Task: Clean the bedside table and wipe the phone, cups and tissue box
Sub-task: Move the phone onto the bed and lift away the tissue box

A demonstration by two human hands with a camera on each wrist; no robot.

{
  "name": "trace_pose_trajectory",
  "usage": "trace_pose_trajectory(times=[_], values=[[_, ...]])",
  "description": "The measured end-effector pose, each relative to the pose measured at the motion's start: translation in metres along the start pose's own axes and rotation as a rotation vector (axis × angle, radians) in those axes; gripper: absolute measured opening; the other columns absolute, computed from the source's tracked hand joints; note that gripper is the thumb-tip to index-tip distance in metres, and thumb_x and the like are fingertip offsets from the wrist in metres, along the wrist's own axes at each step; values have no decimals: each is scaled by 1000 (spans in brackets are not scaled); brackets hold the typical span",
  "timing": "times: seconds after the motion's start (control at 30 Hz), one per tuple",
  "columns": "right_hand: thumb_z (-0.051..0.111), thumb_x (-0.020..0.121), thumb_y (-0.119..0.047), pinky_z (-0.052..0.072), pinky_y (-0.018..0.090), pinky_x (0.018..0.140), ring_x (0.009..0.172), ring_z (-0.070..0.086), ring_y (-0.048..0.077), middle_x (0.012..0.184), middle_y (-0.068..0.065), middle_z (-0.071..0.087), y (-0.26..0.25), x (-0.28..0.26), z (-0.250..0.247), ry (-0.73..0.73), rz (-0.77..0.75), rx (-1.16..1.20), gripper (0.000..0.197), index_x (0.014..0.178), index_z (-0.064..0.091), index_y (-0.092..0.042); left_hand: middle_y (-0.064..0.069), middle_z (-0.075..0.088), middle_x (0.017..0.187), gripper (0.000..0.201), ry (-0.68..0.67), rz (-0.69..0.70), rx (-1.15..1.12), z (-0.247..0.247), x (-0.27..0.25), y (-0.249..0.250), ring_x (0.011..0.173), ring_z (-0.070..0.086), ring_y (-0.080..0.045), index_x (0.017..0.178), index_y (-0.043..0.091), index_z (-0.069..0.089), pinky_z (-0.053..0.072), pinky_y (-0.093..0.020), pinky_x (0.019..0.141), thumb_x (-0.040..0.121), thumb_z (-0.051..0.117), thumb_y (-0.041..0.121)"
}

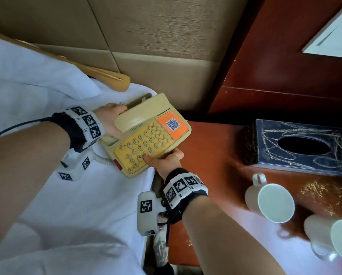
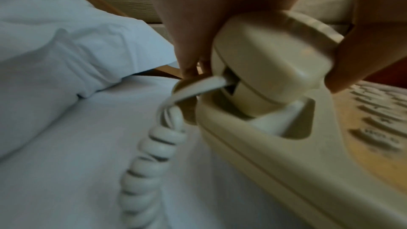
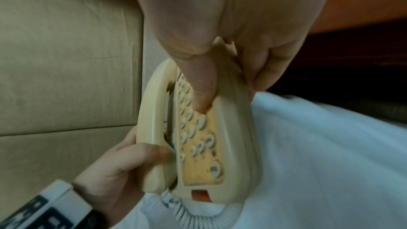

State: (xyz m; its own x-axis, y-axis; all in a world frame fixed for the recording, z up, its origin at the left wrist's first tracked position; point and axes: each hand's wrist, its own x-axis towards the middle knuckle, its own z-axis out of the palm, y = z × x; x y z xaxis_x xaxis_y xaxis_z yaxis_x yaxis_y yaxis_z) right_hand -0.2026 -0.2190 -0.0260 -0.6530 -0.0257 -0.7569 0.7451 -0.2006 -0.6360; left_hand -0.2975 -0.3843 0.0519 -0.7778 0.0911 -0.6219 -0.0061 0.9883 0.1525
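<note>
Phone (image 1: 150, 133) sits between both hands over the edge of the white bed (image 1: 47, 195), at about 9 o'clock from the red-brown worktop (image 1: 211, 155), so it appears to be lifted clear to free the surface. Left hand (image 1: 111, 120) curls its grip round the handset end, thumb on one side and fingers on the other, with the coiled cord (image 2: 154, 154) hanging below. Right hand (image 1: 164, 161) pinches the base's near edge, thumb down on the keypad and fingers underneath. On the worktop the dark tissue box (image 1: 303, 147) lies at 3 o'clock of the phone, and two white cups (image 1: 273, 201) stand toward 4 o'clock. No cloth shows anywhere, so wiping looks not yet begun: the phone, cups, box and worktop all seem left to do.
</note>
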Motion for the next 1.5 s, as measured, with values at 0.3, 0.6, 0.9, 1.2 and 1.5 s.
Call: trace_pose_trajectory(times=[0.3, 0.6, 0.9, 1.2, 1.5], values=[[58, 86, -46, 52, 25, 69, 94, 62, 19, 118, 6, 56, -16, 27, -14, 118, 77, 83, 61, 130, 28, -16, -9, 22, 148, 87, -27, 19, 81, 9, 15, -18, 132, 32, -29, 144, 17, 25, 33, -33, 104, 72, 73, 25], [32, 98, -42, 57, 31, 56, 71, 64, 26, 108, 16, 58, -42, 35, -26, 76, -20, -192, 30, 115, 31, -17, -10, 34, 142, 87, 14, -15, 118, 4, 18, -22, 126, 40, -30, 140, 18, 27, 37, -38, 101, 68, 74, 33], [35, 99, -29, 50, 30, 50, 51, 54, 23, 64, 11, 55, -18, 9, 33, -194, -47, -285, 18, 91, 29, -13, -14, 39, 140, 68, 188, -95, 158, -8, 18, -41, 126, 41, -33, 143, 19, 26, 35, -39, 102, 85, 63, 22], [40, 97, -30, 47, 28, 58, 57, 53, 16, 69, 2, 56, -21, 12, 23, -169, -122, -541, 19, 102, 36, -12, -10, 25, 150, 69, 239, -84, 69, -5, 10, -32, 138, 23, -33, 145, 26, 23, 10, -38, 118, 87, 60, 20], [47, 94, -22, 46, 29, 78, 98, 60, 26, 97, 4, 55, -52, -36, -35, -135, -329, -882, 34, 125, 45, -8, -3, 19, 153, 70, 343, 32, -119, 3, -21, 33, 139, 22, -30, 145, 26, 27, 23, -38, 114, 84, 61, 19]])
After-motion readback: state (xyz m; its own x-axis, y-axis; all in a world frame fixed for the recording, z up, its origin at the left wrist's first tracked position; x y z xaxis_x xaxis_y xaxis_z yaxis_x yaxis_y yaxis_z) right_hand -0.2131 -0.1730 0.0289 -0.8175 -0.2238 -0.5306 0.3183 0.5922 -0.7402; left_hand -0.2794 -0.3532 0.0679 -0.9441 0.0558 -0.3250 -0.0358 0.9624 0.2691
